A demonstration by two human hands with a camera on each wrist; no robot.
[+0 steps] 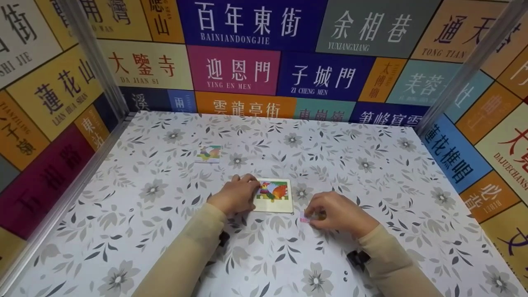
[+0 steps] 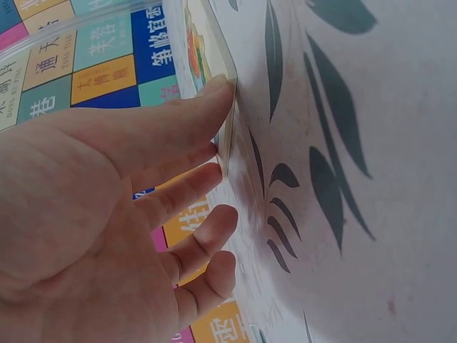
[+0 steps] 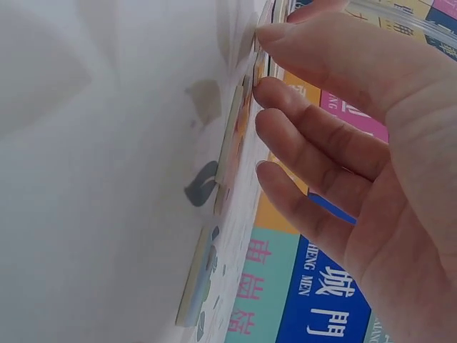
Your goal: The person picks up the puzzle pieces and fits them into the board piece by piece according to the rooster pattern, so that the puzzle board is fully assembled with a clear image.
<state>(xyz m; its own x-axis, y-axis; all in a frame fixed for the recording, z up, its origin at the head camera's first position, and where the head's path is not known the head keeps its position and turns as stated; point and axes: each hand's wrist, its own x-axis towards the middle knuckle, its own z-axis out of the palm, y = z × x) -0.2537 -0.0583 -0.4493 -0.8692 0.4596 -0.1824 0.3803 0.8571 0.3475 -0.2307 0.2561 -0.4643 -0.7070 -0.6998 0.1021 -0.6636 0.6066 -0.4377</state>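
Observation:
A cream-framed puzzle board (image 1: 272,206) with a colorful rooster picture lies flat in the head view. My left hand (image 1: 237,195) grips its left edge; in the left wrist view the thumb of that hand (image 2: 143,193) lies on the board's rim (image 2: 220,36), other fingers bent beside it. Right of the board, my right hand (image 1: 340,214) pinches at a small puzzle piece, mostly covered by the fingers, beside a pinkish piece (image 1: 304,218). From the right wrist, the hand (image 3: 343,136) has thumb and fingertips at thin pieces, with one piece (image 3: 230,136) and another (image 3: 193,286) lying flat nearby.
A small picture card (image 1: 208,154) with a similar rooster lies farther back, left of the board. The table (image 1: 165,231) has a white cover with grey leaves and flowers. Colored sign panels (image 1: 243,70) and clear corner posts (image 1: 99,62) stand around the table's back and sides.

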